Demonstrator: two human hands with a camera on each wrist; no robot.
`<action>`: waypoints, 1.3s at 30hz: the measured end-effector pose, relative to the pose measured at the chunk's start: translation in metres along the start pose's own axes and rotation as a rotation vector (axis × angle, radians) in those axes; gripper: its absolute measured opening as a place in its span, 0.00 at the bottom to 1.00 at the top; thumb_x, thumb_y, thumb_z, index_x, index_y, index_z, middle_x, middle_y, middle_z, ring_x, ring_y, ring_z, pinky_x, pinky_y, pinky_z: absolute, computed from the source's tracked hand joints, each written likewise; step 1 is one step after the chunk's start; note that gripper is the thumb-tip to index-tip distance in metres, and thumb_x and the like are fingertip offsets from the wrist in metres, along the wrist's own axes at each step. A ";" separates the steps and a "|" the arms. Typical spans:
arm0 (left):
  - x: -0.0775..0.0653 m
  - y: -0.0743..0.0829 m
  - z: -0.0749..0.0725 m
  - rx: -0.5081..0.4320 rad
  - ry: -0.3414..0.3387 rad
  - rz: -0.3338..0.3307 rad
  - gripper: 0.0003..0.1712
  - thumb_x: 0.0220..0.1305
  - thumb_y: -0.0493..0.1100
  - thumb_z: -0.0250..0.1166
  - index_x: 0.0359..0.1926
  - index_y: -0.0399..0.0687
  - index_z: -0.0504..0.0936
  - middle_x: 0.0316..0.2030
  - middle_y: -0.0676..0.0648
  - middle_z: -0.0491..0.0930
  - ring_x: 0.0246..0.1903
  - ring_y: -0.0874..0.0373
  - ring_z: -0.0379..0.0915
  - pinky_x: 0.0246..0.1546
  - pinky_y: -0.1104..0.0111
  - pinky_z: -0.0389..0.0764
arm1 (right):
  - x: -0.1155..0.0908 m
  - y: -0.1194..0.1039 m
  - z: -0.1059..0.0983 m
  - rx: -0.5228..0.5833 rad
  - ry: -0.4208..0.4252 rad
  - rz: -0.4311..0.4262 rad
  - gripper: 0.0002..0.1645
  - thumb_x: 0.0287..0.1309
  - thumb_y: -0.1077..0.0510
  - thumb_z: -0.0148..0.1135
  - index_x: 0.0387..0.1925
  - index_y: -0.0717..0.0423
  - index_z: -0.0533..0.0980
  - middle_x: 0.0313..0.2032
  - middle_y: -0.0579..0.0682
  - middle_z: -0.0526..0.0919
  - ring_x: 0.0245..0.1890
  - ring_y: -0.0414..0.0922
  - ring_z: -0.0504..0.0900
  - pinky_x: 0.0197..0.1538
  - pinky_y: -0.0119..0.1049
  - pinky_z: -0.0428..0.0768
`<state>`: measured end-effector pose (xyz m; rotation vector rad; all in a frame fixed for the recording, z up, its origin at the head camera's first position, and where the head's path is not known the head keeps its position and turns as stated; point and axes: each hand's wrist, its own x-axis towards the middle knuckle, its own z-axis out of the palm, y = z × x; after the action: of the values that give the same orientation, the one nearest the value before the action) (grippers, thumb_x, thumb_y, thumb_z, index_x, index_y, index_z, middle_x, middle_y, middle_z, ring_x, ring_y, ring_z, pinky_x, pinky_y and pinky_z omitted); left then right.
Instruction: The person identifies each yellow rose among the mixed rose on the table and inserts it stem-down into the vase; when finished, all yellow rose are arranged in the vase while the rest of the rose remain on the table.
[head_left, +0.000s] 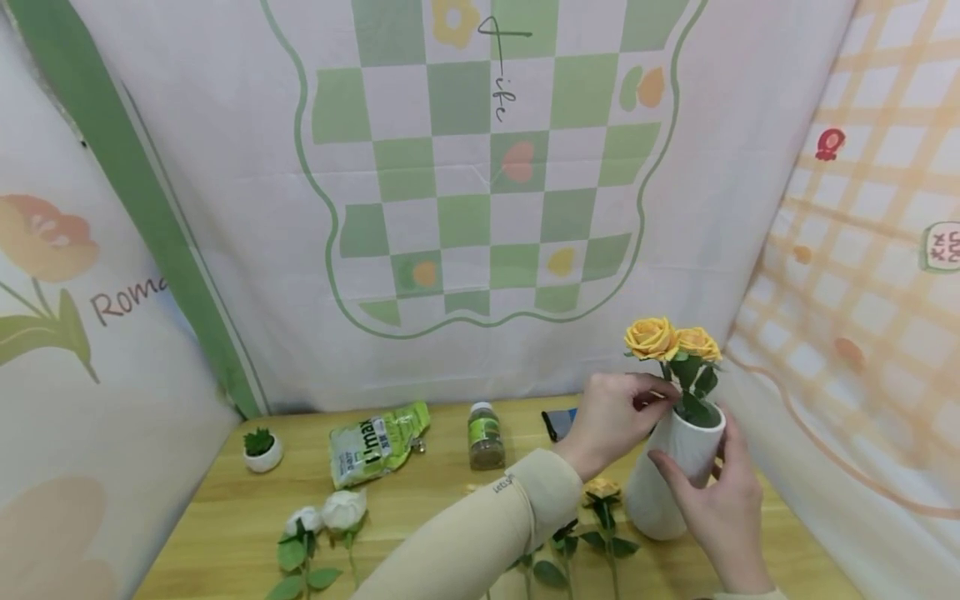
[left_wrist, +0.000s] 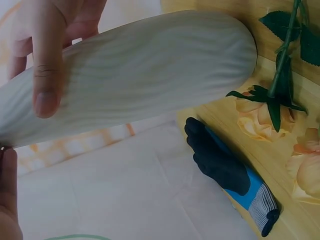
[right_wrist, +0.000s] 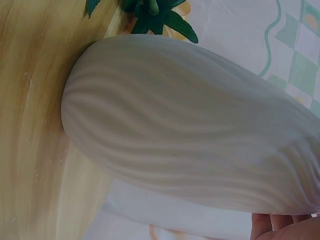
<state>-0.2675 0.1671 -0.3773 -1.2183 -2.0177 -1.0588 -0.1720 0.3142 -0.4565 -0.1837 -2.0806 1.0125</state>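
A white ribbed vase (head_left: 660, 492) stands on the wooden table at the right, with two yellow roses (head_left: 651, 338) in its mouth. My right hand (head_left: 723, 508) grips the vase high on its side, thumb in front and fingers round the far side; the left wrist view shows this hand (left_wrist: 47, 55) too. At the rim, my left hand (head_left: 621, 410) pinches a rose stem just under the blooms, among the green leaves (head_left: 693, 407). The stems' lower ends are hidden inside the vase. In the right wrist view the vase's ribbed body (right_wrist: 190, 125) leans slightly.
Several yellow flowers (head_left: 602, 492) lie beside the vase, partly behind my left sleeve. A black-and-blue glove (left_wrist: 225, 170) lies behind. Farther left are a jar (head_left: 486, 437), a green pouch (head_left: 375, 446), white roses (head_left: 345, 510) and a small potted succulent (head_left: 262, 451). Cloth walls (head_left: 480, 367) enclose the table.
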 end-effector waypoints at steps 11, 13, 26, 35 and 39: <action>-0.002 0.003 -0.002 0.070 -0.082 -0.011 0.07 0.76 0.43 0.71 0.47 0.57 0.95 0.40 0.61 0.92 0.31 0.86 0.71 0.36 0.92 0.71 | 0.000 0.001 0.000 0.015 0.015 -0.033 0.64 0.44 0.64 0.90 0.81 0.48 0.65 0.64 0.56 0.82 0.53 0.25 0.72 0.46 0.13 0.68; -0.003 0.003 -0.003 0.081 -0.091 -0.004 0.07 0.76 0.43 0.71 0.47 0.57 0.95 0.40 0.61 0.92 0.31 0.85 0.73 0.38 0.92 0.72 | 0.000 0.001 0.000 0.012 0.015 -0.030 0.65 0.44 0.63 0.90 0.82 0.49 0.65 0.65 0.56 0.82 0.53 0.24 0.72 0.46 0.12 0.68; -0.032 -0.004 -0.020 -0.062 -0.125 -0.056 0.08 0.77 0.42 0.70 0.50 0.54 0.95 0.44 0.58 0.92 0.41 0.83 0.81 0.43 0.89 0.77 | 0.000 0.002 0.000 -0.001 0.005 -0.006 0.66 0.45 0.61 0.90 0.83 0.43 0.63 0.66 0.57 0.81 0.55 0.34 0.77 0.47 0.12 0.67; -0.092 -0.009 -0.080 -0.185 -0.201 -0.265 0.10 0.75 0.42 0.72 0.53 0.51 0.94 0.45 0.52 0.92 0.38 0.80 0.82 0.39 0.85 0.82 | 0.001 0.003 0.000 0.011 -0.017 0.038 0.67 0.47 0.58 0.90 0.84 0.38 0.61 0.66 0.59 0.80 0.59 0.58 0.80 0.48 0.11 0.67; -0.123 -0.020 -0.109 -0.192 -0.181 -0.384 0.12 0.72 0.43 0.74 0.54 0.51 0.93 0.45 0.53 0.92 0.35 0.78 0.84 0.36 0.81 0.85 | 0.000 0.004 -0.001 0.008 -0.016 0.040 0.67 0.47 0.58 0.91 0.84 0.38 0.62 0.65 0.60 0.81 0.58 0.59 0.80 0.46 0.11 0.67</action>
<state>-0.2255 0.0131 -0.4207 -1.0740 -2.4009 -1.3938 -0.1727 0.3176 -0.4590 -0.2139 -2.0947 1.0490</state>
